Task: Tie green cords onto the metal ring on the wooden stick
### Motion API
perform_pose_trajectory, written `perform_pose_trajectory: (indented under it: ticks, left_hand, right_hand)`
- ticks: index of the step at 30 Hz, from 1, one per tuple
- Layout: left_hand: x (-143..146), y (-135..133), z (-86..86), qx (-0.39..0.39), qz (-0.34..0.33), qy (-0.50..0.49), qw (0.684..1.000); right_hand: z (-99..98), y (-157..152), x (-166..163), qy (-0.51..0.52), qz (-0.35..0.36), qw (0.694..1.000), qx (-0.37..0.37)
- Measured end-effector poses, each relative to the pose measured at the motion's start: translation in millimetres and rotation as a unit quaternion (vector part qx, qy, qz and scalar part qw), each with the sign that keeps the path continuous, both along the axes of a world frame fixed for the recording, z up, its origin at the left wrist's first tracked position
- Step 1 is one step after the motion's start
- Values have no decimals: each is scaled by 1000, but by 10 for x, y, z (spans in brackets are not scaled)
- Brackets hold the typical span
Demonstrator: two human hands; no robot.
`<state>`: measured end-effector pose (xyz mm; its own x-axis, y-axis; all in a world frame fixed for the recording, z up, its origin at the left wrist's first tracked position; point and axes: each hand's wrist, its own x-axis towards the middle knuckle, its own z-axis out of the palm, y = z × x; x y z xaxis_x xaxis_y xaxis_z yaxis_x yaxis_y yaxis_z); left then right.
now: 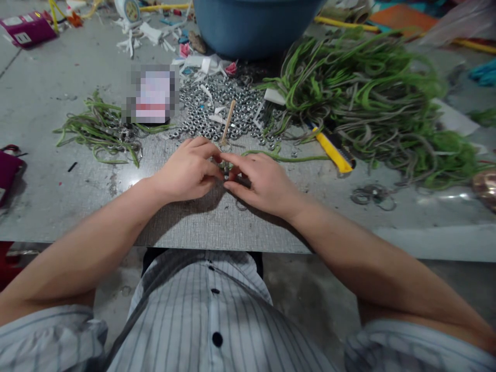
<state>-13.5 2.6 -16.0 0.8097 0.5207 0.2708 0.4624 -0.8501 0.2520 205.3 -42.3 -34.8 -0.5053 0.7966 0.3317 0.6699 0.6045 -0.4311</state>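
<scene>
Just in front of me, both hands meet over a small shiny metal piece (226, 174). The fingertips of my left hand (189, 170) close on it from the left. My right hand (265, 181) pinches at it from the other side, thumb below and index finger above. A green cord (298, 158) trails out to the right from behind my right hand. How the cord joins the metal piece is hidden by my fingers. Right beyond my fingertips a thin wooden stick (229, 120) leans up, its lower end near the pile of small metal rings (194, 108).
A large heap of green and grey cords (349, 82) lies at right, with a yellow utility knife (333, 150) before it. Finished-looking cords (93, 129) bunch at left beside a blurred phone (155, 98). A blue basin (256, 26) stands at the back.
</scene>
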Motion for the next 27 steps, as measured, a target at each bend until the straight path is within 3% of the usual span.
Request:
perform_pose_trajectory:
  ticks: [3,10,20,24,27]
  left_hand:
    - [-9,1,32,6,12,-14,1000]
    - [-141,133,66,45,92,-39,994]
    - [-145,147,33,66,136,-26,988]
    - [-123,124,47,52,145,-16,988]
    - [-103,122,25,58,140,-20,988]
  right_hand:
    - [45,49,108,65,-27,997,17]
    - [85,323,585,149,-197,969,-3]
    - [-72,419,685,-6,-147,989,9]
    - [-177,428,683,-61,-166,984,28]
    - [-233,419,662,-47,-197,979,34]
